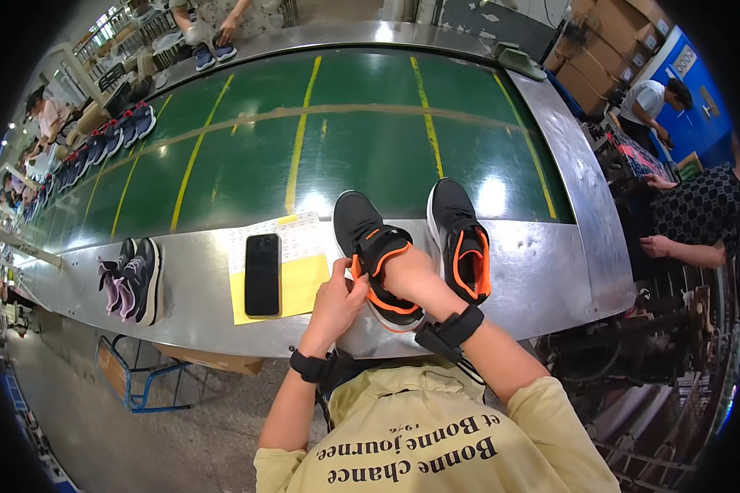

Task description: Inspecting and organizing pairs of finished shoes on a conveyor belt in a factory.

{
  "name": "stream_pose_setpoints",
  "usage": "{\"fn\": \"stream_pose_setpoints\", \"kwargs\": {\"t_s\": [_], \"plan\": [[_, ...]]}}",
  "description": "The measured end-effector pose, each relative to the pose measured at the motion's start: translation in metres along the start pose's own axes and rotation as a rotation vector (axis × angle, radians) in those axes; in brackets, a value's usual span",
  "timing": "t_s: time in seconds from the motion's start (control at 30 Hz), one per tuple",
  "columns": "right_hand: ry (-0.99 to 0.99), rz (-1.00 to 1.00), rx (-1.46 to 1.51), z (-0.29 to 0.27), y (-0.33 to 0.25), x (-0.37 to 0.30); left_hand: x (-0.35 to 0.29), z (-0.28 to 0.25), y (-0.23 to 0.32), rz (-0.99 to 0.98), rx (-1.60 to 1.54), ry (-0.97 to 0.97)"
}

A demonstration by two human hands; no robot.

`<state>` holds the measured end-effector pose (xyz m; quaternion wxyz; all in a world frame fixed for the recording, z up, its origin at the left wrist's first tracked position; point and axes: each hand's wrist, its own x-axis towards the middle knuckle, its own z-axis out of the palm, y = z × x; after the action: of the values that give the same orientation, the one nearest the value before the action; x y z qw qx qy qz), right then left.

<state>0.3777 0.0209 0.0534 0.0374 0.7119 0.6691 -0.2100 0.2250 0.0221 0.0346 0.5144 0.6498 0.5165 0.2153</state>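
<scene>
A black sneaker (357,215) with orange lining sits on the metal ledge in front of me, its toe pointing away and lying over the green belt. My left hand (340,297) pinches the left edge of its opening. Deep in the shoe's opening is my right hand (404,268), its fingers hidden inside. A matching black sneaker (452,205) stands just to the right, toe away from me, touched by neither hand. Both my wrists wear black bands.
Left of the sneakers, a black phone (262,275) lies on yellow paper (304,283) and a printed sheet (237,246). Farther left stand dark sneakers with pink lining (146,279). A green belt (362,140) runs beyond the metal ledge (197,287). Other people work around it.
</scene>
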Motion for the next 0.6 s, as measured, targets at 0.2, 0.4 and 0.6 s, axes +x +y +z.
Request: {"fn": "stream_pose_setpoints", "kwargs": {"t_s": [0.2, 0.4, 0.6], "plan": [[0.098, -0.053, 0.005, 0.009, 0.003, 0.001, 0.002, 0.003, -0.005, 0.033, 0.042, 0.014], [-0.030, -0.045, -0.046, 0.010, -0.008, 0.002, 0.003, 0.001, -0.002, 0.030, 0.071, -0.003], [-0.052, -0.043, -0.102, 0.013, -0.008, 0.007, 0.005, 0.002, 0.001, 0.032, 0.077, 0.007]]}}
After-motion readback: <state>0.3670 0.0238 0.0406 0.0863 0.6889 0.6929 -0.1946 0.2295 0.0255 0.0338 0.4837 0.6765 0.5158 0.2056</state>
